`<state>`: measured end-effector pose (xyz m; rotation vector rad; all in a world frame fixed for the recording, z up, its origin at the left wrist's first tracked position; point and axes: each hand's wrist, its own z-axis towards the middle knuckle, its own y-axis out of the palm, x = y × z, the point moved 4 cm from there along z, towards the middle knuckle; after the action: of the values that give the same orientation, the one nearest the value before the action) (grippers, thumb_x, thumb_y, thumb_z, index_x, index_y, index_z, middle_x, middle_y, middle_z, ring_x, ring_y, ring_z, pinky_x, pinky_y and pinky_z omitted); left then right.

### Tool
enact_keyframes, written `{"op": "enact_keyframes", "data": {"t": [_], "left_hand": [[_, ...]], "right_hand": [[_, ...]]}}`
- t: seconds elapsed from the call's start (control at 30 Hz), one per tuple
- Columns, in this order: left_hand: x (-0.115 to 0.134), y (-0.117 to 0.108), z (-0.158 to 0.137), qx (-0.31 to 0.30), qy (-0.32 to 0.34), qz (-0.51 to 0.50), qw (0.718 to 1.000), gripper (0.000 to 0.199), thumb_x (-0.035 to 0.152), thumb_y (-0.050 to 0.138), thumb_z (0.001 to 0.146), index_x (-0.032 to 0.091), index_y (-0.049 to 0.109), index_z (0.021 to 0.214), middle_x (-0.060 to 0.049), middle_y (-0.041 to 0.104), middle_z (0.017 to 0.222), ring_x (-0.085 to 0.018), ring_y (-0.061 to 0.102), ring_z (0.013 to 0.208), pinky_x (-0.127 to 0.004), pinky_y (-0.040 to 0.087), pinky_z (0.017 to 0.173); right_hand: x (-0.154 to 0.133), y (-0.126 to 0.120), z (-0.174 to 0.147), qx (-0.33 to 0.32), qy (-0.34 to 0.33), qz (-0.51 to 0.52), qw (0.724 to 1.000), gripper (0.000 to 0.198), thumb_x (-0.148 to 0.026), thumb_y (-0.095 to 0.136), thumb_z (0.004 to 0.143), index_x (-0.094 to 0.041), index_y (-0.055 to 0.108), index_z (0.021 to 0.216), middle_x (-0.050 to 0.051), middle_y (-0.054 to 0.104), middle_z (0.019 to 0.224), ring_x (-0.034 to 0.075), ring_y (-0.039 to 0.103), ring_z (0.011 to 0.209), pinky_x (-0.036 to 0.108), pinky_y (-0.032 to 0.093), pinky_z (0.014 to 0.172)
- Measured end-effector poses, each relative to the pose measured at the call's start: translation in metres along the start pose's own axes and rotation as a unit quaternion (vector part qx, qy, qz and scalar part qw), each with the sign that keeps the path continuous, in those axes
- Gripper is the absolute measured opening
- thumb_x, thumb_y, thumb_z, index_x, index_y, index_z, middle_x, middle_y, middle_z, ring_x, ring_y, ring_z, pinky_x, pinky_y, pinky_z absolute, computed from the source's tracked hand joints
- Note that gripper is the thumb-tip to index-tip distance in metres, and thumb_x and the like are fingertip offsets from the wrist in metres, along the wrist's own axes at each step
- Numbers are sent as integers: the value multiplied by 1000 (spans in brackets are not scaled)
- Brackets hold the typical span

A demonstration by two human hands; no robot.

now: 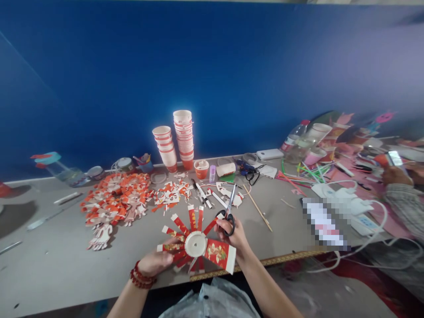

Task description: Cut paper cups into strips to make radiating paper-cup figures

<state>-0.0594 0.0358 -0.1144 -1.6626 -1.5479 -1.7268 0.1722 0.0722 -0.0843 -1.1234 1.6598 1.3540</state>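
Note:
A red and white paper cup [195, 244], cut into strips that spread like petals round its white base, is held above the table's front edge. My left hand [155, 263], a red bead bracelet at its wrist, is closed on the strips at the left. One wide printed piece of the wall stays uncut at the lower right. My right hand [237, 237] has its fingers in the black handles of the scissors [231, 204], blades pointing up and away. Its fingertips also touch a strip at the upper right. Part of my left fingers is hidden by the strips.
Cut paper shapes [115, 196] lie heaped at the left, with scraps [172, 192] beside them. Two tall stacks of paper cups [183, 141] stand by the blue wall. Pens, straws, a power strip [367, 223] and cables lie rightward, near another person's hand [395, 176].

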Motion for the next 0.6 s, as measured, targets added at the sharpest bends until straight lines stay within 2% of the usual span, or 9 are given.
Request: {"op": "enact_keyframes", "data": {"t": [0.1, 0.17, 0.33, 0.47, 0.6], "left_hand": [[10, 15, 8, 5, -4, 80, 997, 34, 37, 79, 71, 14, 76, 95, -13, 75, 96, -29, 67, 96, -39, 48, 94], [17, 21, 12, 36, 7, 155, 987, 27, 36, 75, 75, 15, 77, 91, -11, 74, 97, -28, 66, 97, -36, 49, 92], [23, 23, 12, 84, 29, 216, 972, 32, 43, 69, 79, 16, 76, 94, -10, 74, 100, -27, 65, 98, -34, 50, 88], [29, 15, 3, 131, 44, 274, 952, 33, 47, 66, 80, 16, 75, 87, -9, 74, 91, -24, 65, 91, -30, 52, 82], [38, 13, -2, 138, 84, 373, 914, 30, 45, 61, 83, 19, 74, 75, -6, 72, 77, -21, 65, 76, -27, 54, 71]], "right_hand": [[2, 0, -1, -3, -2, -2, 1000, 27, -35, 73, 64, -18, 53, 62, 0, 62, 50, 8, 45, 37, 19, 31, 37], [3, -1, -2, -6, -15, -8, 1000, 28, -36, 74, 66, -17, 54, 63, 1, 62, 51, 8, 45, 38, 19, 32, 39], [2, -15, -4, -21, -25, -39, 999, 35, -48, 73, 74, -17, 57, 75, 2, 65, 61, 9, 48, 43, 21, 36, 43], [-5, -32, -13, -78, -26, -110, 991, 45, -61, 65, 77, -17, 57, 78, 0, 61, 66, 7, 41, 43, 21, 32, 41], [-9, -46, -22, -135, -14, -220, 966, 43, -56, 70, 75, -18, 52, 73, -3, 55, 59, 10, 47, 48, 22, 33, 46]]}}
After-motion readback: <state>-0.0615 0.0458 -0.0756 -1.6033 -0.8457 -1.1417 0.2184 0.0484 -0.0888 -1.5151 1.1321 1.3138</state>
